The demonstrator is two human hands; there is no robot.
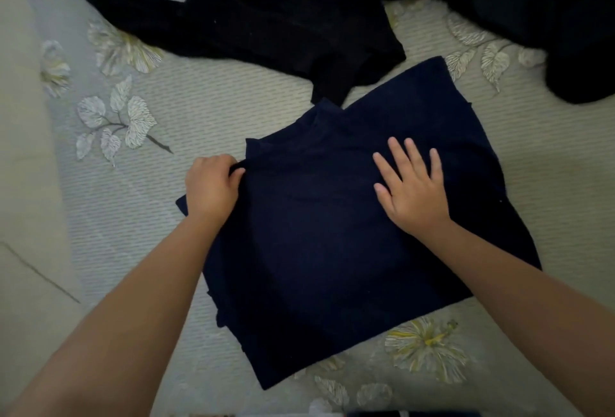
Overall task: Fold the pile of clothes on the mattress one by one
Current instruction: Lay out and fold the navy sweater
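Two bare hands on navy garment [332, 243], partly folded, lying flat at frame centre on leaf-patterned mattress [186, 107]. Left hand [211, 188] curled, pinching garment's left edge. Right hand [411, 185] flat, fingers spread, pressing cloth right of centre. Black garment [266, 27] crumpled at upper centre, touching navy one's top corner. Dark clothes pile [545, 17] at upper right.
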